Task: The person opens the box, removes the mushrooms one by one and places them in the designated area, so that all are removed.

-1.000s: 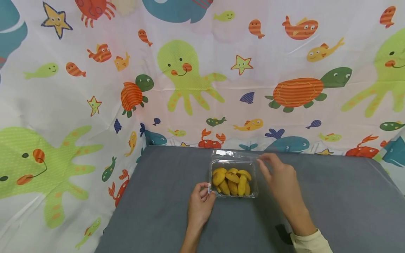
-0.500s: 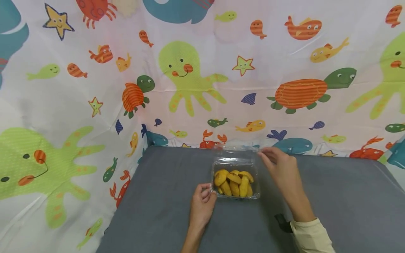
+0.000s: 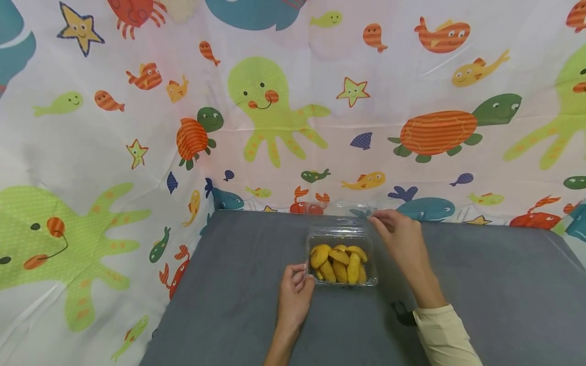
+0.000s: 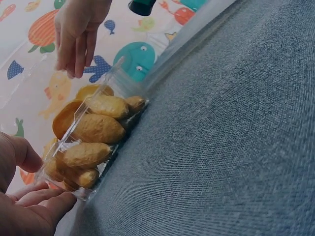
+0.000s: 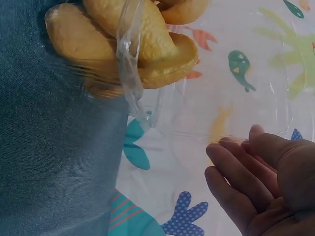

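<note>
A clear plastic clamshell box stands on the grey cloth, filled with yellow mushrooms with rounded caps and thick stems. Its hinged see-through lid is swung up at the back and away from the mushrooms. My left hand pinches the box's left wall, thumb in front; the left wrist view shows that hand against the near rim. With thumb and fingertips, my right hand holds the lid's right edge. In the right wrist view, the lid passes between that hand's thumb and fingers.
Grey cloth covers the tabletop. A white curtain printed with sea animals hangs close behind the box, and continues along the left side. A dark strap sits by the right wrist, next to a cream sleeve.
The lid's far edge has risen higher in the head view, carried by my right hand, which moved up and slightly left. The left hand keeps its grip on the box, which stays nearly in place.
</note>
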{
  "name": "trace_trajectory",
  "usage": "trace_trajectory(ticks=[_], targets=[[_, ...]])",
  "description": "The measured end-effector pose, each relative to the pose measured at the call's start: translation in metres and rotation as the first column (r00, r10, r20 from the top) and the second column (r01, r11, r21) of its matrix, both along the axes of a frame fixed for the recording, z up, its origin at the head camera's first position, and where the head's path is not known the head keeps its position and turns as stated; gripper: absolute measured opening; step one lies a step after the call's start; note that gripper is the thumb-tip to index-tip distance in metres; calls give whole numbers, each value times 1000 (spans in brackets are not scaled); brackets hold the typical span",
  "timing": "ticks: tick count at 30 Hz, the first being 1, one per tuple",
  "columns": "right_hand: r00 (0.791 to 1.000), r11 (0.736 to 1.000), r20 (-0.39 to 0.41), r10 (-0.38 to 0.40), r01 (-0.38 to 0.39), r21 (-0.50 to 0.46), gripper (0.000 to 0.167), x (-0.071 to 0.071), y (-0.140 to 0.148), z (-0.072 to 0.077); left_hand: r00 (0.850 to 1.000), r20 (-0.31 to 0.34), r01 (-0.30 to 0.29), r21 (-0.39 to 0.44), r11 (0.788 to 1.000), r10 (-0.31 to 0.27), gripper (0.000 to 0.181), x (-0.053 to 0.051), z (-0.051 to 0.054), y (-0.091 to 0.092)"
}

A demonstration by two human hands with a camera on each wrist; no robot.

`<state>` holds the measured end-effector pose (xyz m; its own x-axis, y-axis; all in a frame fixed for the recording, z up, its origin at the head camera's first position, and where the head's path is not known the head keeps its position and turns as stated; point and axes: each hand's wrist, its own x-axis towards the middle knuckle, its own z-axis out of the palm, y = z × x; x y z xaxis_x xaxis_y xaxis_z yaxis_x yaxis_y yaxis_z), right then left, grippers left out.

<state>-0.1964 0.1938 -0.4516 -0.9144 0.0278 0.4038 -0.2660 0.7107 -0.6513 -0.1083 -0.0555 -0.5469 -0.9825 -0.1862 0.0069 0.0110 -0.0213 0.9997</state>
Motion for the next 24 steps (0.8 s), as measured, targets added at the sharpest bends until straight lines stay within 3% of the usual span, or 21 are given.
trace_trajectory(ticks=[11, 24], targets=[[999, 1000, 46, -16, 15, 15, 25, -8, 3, -14, 1000, 28, -1, -3, 1000, 1, 32, -1, -3, -1], [991, 999, 127, -36, 37, -6, 27, -16, 7, -26, 1000, 14, 7, -17, 1000, -7, 32, -3, 1, -1]])
